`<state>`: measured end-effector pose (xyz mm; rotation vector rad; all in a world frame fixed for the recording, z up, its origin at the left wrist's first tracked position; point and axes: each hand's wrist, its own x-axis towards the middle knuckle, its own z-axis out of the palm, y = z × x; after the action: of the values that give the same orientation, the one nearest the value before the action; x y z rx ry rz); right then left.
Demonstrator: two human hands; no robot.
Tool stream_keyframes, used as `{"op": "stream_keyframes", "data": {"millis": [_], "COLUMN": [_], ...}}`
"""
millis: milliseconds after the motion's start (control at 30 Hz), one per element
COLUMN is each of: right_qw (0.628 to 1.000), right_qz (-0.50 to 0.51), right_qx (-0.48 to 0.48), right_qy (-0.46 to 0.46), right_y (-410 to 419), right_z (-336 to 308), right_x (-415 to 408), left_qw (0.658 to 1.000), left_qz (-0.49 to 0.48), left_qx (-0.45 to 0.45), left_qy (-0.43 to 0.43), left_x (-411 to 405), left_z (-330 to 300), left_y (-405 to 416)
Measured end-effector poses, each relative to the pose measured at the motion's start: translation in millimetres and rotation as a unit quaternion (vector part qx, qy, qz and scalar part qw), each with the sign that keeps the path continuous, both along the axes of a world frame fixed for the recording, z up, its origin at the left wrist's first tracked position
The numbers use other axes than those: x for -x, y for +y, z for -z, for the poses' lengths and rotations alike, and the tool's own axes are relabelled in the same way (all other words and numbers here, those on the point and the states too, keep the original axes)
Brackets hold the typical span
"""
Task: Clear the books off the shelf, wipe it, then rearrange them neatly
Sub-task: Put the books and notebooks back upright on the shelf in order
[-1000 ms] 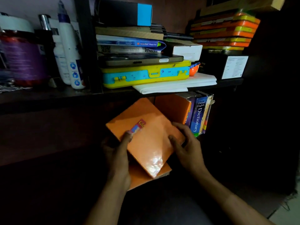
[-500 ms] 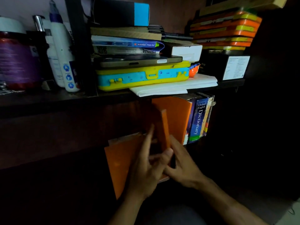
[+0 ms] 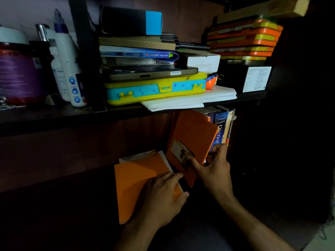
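While your right hand (image 3: 213, 166) pinches the lower corner of an orange-covered notebook (image 3: 190, 142), thumb on the labelled front and fingers curled round its edge, the book stands tilted just beside the upright row on the lower shelf. That row already holds the blue Oxford English Dictionary (image 3: 220, 131) and a few spines beyond it, too dark to name. Your left hand (image 3: 161, 192) lies flat, fingers together and nearly straight, pressing on a stack of orange notebooks (image 3: 137, 178) that rests flat in front of the shelf, with some white pages showing at its top edge.

Judging by this, you are in the rearranging stage: some books are back upright, one is going in, and the flat stack under your left palm is yet to be stood up. Whether the lower shelf was wiped cannot be told; it is too dim to see its surface.

Above, the upper shelf (image 3: 54, 115) is crowded. A yellow and blue plastic case (image 3: 154, 89) sits on a folded white cloth (image 3: 190, 101), with a tablet (image 3: 148, 73), a blue folder and a black and blue box piled on top. To its right stands a stack of orange and yellow cases (image 3: 243, 38) over a black box. To its left are white bottles (image 3: 68, 66) and a purple jar (image 3: 18, 73).
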<state>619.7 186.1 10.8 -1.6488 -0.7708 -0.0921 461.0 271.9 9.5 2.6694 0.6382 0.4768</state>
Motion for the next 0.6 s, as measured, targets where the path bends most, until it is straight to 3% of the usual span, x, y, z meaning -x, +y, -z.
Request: {"op": "stream_keyframes", "data": {"millis": [233, 367, 600], "right_qw": [0.999, 0.989, 0.999], "right_qz": [0.008, -0.102, -0.032], "right_qx": [0.028, 0.095, 0.039], "right_qy": [-0.017, -0.042, 0.002], "right_y": [-1.3, -1.0, -0.2], "right_z": [0.2, 2.1, 0.8], "right_x": [-4.7, -0.8, -3.3], "left_qw": [1.000, 0.999, 0.998], "left_qz": [0.005, 0.015, 0.034], "left_qx": [-0.019, -0.028, -0.053], "left_qy": [0.005, 0.019, 0.009], "left_x": [-1.0, 0.1, 0.9], "left_z": [-0.1, 2.9, 0.7], "left_y": [0.7, 2.6, 1.4]}}
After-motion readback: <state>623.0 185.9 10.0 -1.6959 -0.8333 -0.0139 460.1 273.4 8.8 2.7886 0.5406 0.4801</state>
